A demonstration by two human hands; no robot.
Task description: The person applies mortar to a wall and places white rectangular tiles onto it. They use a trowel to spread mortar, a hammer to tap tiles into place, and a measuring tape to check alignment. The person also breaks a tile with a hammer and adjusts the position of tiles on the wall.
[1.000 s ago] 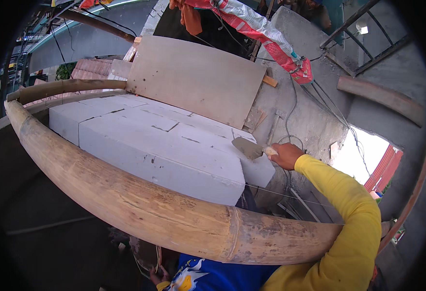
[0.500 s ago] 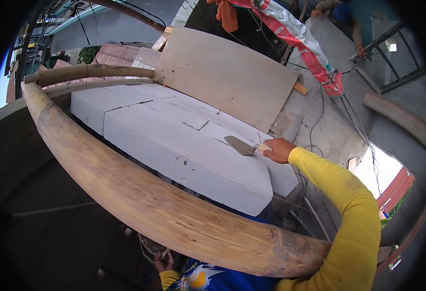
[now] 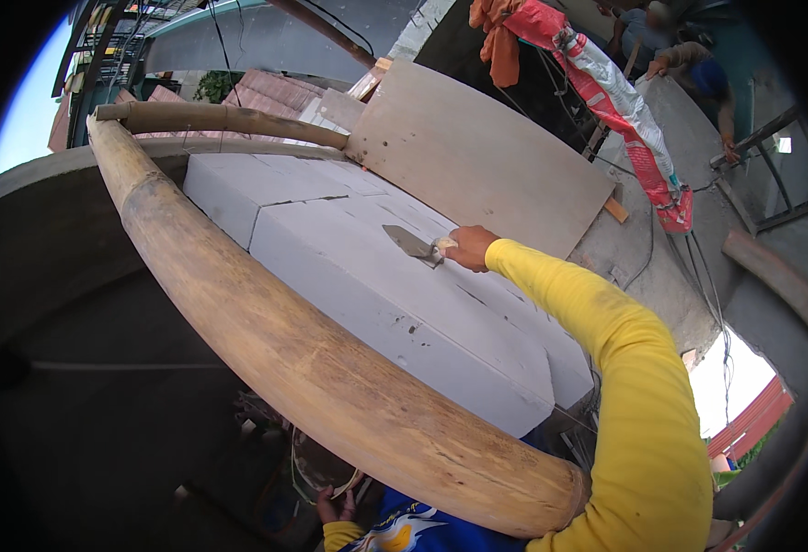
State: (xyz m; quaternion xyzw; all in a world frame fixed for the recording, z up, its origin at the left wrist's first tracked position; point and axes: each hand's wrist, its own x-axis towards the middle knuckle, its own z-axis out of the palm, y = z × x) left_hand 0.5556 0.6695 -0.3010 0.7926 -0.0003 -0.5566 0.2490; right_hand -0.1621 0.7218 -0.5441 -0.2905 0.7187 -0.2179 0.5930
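Note:
My right hand [image 3: 468, 248], in a yellow sleeve, is shut on the handle of a pointed trowel [image 3: 408, 243], whose flat blade is over the joints of a stack of pale lightweight blocks [image 3: 376, 322]. At the bottom, my left hand [image 3: 335, 506] grips the rim of a round container [image 3: 321, 460], partly hidden below a thick bamboo pole [image 3: 257, 340] that runs diagonally in front of the blocks.
A board [image 3: 477, 156] stands behind the blocks. Another bamboo pole [image 3: 220, 120] crosses the back left. A red-and-white sack [image 3: 606, 97] hangs with cables at upper right. Two co-workers [image 3: 698, 78] are beside a metal frame [image 3: 776, 179] at top right.
My right hand and trowel have moved left and up across the blocks. The view has shifted, so the surroundings appear farther right, and more of the co-workers shows.

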